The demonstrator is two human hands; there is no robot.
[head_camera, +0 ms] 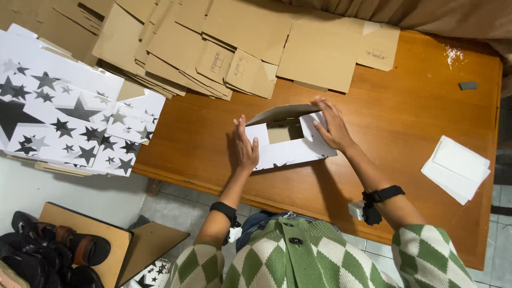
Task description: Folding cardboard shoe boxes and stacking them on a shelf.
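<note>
A small white cardboard box [290, 149] stands half folded on the wooden table [416, 122], its brown inside showing through the open top. My left hand [244, 148] presses flat against the box's left end. My right hand [332, 127] rests on the right flap, fingers spread over the box's far edge. Both wrists wear black straps with small white devices.
Flat brown cardboard blanks [240, 42] lie in overlapping piles at the table's far side. A stack of white sheets with black and grey stars [64, 112] sits at the left. White folded pieces [456, 168] lie at the right. Sandals [53, 250] are on the floor.
</note>
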